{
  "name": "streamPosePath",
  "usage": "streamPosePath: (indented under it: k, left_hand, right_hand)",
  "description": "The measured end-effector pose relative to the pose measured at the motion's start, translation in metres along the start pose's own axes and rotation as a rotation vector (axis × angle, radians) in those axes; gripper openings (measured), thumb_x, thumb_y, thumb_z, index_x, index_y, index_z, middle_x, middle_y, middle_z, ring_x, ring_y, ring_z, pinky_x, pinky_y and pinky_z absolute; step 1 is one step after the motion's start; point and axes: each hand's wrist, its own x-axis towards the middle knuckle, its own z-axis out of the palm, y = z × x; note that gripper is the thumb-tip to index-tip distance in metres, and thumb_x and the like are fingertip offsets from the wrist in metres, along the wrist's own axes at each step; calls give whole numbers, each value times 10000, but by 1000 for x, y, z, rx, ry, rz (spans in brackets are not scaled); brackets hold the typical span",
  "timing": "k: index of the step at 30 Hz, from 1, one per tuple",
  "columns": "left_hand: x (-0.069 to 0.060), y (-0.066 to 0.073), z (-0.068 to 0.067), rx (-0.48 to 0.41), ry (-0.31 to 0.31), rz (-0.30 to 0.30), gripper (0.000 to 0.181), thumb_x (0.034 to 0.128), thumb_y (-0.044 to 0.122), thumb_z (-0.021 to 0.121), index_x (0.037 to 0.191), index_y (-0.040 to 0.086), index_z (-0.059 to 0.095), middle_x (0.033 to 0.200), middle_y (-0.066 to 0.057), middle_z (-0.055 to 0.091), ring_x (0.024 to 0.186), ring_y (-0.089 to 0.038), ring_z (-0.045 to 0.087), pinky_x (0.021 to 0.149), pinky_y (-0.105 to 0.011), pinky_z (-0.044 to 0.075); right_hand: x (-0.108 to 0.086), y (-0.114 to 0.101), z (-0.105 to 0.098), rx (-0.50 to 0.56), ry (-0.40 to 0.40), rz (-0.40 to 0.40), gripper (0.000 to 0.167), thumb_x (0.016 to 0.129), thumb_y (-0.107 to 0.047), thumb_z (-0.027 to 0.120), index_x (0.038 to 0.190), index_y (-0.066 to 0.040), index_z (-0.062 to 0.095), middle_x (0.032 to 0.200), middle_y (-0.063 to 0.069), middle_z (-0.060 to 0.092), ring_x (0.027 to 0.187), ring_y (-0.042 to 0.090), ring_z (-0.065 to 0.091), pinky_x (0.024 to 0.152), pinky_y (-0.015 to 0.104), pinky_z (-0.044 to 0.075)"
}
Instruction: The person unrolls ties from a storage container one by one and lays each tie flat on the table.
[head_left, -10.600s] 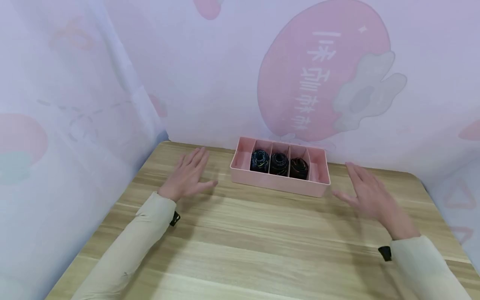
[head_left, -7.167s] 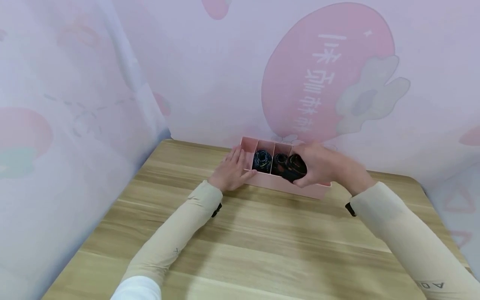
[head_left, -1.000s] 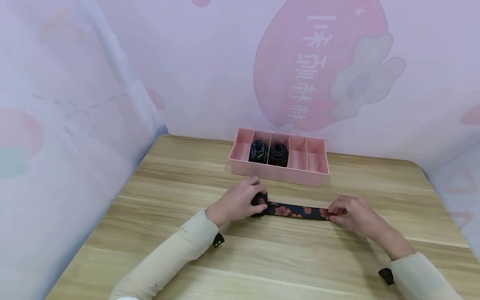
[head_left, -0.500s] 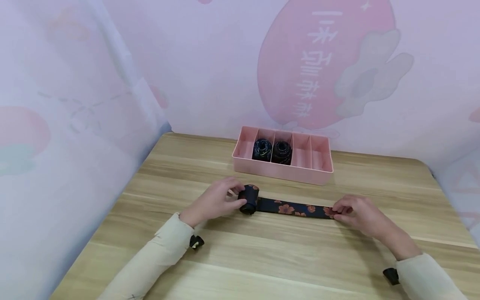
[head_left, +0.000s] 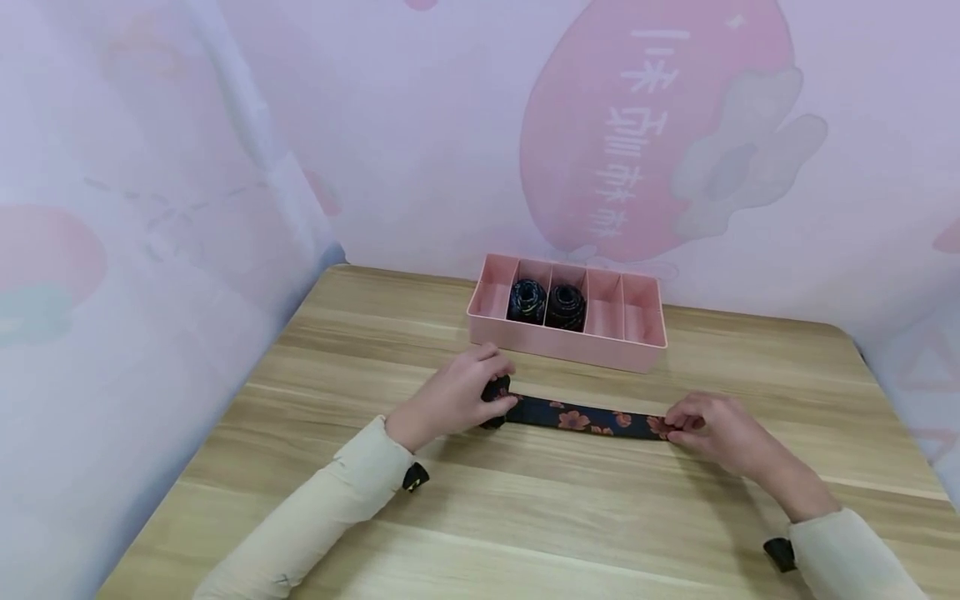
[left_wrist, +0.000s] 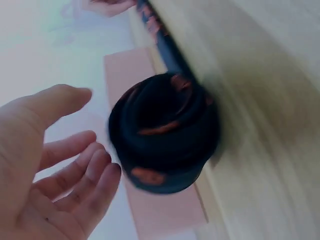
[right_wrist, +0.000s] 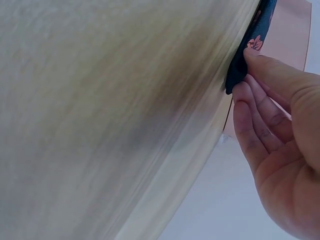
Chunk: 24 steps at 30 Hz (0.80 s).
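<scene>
A dark strap with orange flowers [head_left: 573, 420] stretches across the table from a partly wound roll [head_left: 493, 390] at its left end. Beside that roll is my left hand [head_left: 446, 397], partly covering it in the head view. The left wrist view shows the thumb and loosely bent fingers of the hand [left_wrist: 55, 160] at the side of the roll [left_wrist: 165, 135], not wrapped round it; whether the fingertips touch it I cannot tell. At the other end, my right hand [head_left: 727, 433] pinches the strap's tip between thumb and fingers, as the right wrist view confirms.
Behind the strap stands a pink divided box [head_left: 562, 340] with two dark rolls [head_left: 527, 301] in neighbouring compartments. The wooden table [head_left: 600, 517] meets a pale printed cloth [head_left: 420, 150] at its back edge.
A third roll was in the box at first; the right hand took it, and a length of strap is now unrolled. Over the last half second my left hand has shifted slightly right over the roll.
</scene>
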Motion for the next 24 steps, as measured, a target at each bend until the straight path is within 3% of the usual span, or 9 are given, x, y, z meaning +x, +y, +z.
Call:
streamPosePath:
  k: [3,6,11,14,17,20,24]
  left_hand:
    - [-2,-3,6,58,-11,-23,307,917,258,840,1138,70,738,1093,-60,664,927,-175,618,854,-358,592]
    - [-10,-15,6,60,-8,-65,323,903,226,851,1158,65,738,1133,-63,674,985,-197,644,912,-383,600]
    - [-28,-43,-2,-68,-12,-141,391,914,213,835,1244,38,720,1186,-86,716,1067,-219,685,957,-400,605]
    - [-41,-59,-11,-140,8,-162,366,908,173,835,1219,16,723,1137,-104,738,1028,-228,704,915,-388,619]
    - [-50,-69,-21,-146,54,-155,313,891,107,832,1158,-23,732,1076,-144,747,962,-248,713,861,-391,631]
    - [-48,-66,-32,-121,89,-154,300,894,101,825,1148,-28,734,1077,-164,747,954,-264,718,861,-402,631]
    - [-31,-41,-33,-70,60,-104,327,924,178,814,1188,3,735,1112,-126,739,994,-236,705,895,-383,620]
  right_hand:
    - [-1,1,2,6,8,-12,186,814,-24,886,938,-119,786,905,-50,751,771,-2,649,666,217,594]
    - [-1,2,3,14,16,-27,187,812,-13,883,936,-111,783,901,-45,752,771,-13,645,663,215,593]
    - [-1,3,0,11,31,-23,198,800,1,886,925,-111,781,894,-47,749,766,-18,639,661,217,593]
    - [-1,3,0,3,26,-17,194,801,-10,890,927,-112,783,895,-46,749,766,-13,641,661,218,593]
    - [-1,2,0,4,13,-9,191,805,-20,890,933,-115,784,901,-46,749,772,-12,642,668,220,597]
    - [-1,1,1,-2,4,3,195,806,-19,887,935,-121,782,903,-55,743,779,-29,632,678,220,600]
    - [-1,0,-1,-10,3,11,195,808,-5,876,931,-121,778,894,-58,738,779,-40,626,681,216,600]
